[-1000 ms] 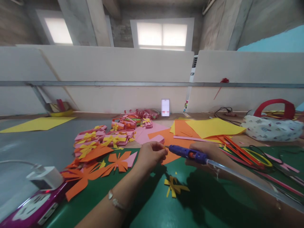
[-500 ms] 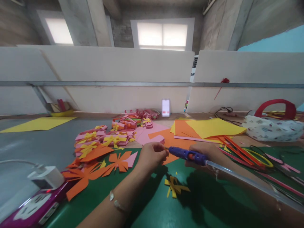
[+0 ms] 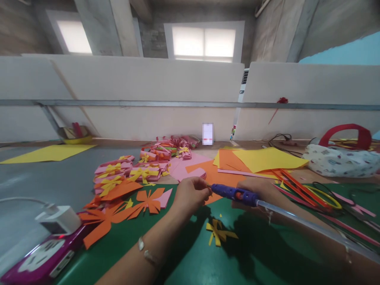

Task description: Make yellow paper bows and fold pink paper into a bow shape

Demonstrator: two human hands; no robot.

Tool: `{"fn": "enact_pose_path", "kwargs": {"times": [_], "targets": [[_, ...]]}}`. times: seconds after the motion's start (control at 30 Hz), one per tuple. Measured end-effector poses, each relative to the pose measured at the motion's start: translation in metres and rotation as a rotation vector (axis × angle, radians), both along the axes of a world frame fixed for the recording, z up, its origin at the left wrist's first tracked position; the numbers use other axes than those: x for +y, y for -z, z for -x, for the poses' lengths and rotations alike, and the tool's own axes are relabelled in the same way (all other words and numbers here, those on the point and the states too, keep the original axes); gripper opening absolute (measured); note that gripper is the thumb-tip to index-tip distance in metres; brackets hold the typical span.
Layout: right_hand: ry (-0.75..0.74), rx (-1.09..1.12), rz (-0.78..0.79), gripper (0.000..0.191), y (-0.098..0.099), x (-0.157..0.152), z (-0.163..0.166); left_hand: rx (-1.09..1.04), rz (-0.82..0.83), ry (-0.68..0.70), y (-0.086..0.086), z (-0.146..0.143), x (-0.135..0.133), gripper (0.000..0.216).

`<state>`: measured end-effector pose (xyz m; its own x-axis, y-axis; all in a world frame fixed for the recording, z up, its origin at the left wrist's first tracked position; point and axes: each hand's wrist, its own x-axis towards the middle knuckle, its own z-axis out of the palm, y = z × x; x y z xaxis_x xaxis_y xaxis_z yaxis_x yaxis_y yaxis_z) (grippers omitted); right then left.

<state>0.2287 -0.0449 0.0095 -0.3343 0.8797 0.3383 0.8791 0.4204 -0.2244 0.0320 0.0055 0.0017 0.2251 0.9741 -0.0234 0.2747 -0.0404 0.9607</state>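
Note:
My right hand (image 3: pixel 265 192) is wrapped round a blue glue gun (image 3: pixel 227 192), its nozzle pointing left. A long clear glue stick (image 3: pixel 299 219) runs out of the gun's back end over my right forearm. At the nozzle, my left hand (image 3: pixel 190 194) is closed in a pinch; whatever its fingertips hold is hidden or too small to name. Below the two hands, a yellow cut-out bow (image 3: pixel 219 232) lies on the green mat (image 3: pixel 190 257). Orange petal-shaped cut-outs (image 3: pixel 148 202) lie left of my left hand.
Pink bundles with yellow bows (image 3: pixel 142 174) are heaped at the back left. Yellow sheets (image 3: pixel 270 158) and orange strips (image 3: pixel 299 190) lie back right, near a white patterned bag (image 3: pixel 341 158). A purple power strip (image 3: pixel 41 255) with a white charger (image 3: pixel 57 220) sits front left.

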Motion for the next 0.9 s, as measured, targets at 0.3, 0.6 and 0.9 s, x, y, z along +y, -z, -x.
{"fn": "enact_pose_path", "kwargs": {"times": [0.3, 0.6, 0.9], "targets": [[0.026, -0.009, -0.010, 0.030, -0.0024, -0.0020, 0.0006, 0.001, -0.012, 0.013, -0.0006, 0.0001, 0.0003, 0.007], [0.026, -0.020, 0.010, 0.033, -0.0030, -0.0031, 0.0009, -0.002, 0.035, 0.007, 0.0014, -0.0002, 0.0015, 0.005], [0.075, -0.027, -0.061, 0.032, -0.0024, -0.0034, 0.0014, -0.019, 0.091, 0.004, 0.0034, 0.0008, 0.0046, 0.006]]}}
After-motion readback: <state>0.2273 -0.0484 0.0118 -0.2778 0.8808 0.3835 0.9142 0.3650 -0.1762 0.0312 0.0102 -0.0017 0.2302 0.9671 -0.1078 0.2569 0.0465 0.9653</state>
